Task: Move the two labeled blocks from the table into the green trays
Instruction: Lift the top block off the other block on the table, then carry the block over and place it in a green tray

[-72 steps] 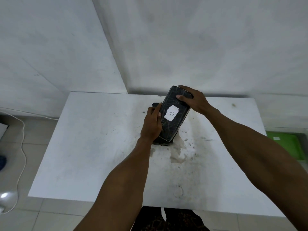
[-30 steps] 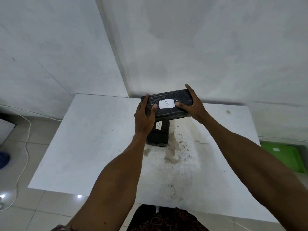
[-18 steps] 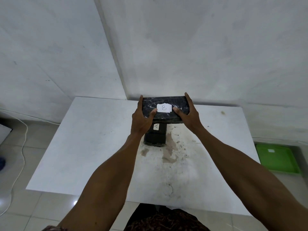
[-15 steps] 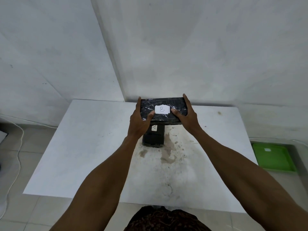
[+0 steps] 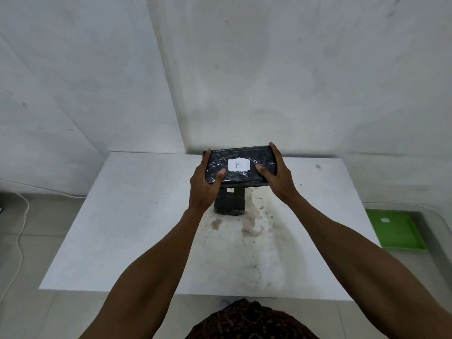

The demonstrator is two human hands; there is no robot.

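Observation:
A black plastic-wrapped block with a white label "B" (image 5: 238, 167) is held level above the white table (image 5: 137, 216). My left hand (image 5: 204, 185) grips its left end and my right hand (image 5: 277, 176) grips its right end. Under it, a second black block (image 5: 230, 203) lies on the table, mostly hidden; only a corner of its white label shows. One green tray (image 5: 393, 231) with a small white tag lies on the floor to the right of the table.
The table stands in a corner of white walls and has a stained patch (image 5: 252, 223) at its middle. A white cable (image 5: 20, 231) runs over the tiled floor at the left. My patterned clothing shows at the bottom edge.
Block B has been turned from a tilted pose on the lower block to level and lifted clear of it. Both hands stay on its ends. The view has shifted slightly.

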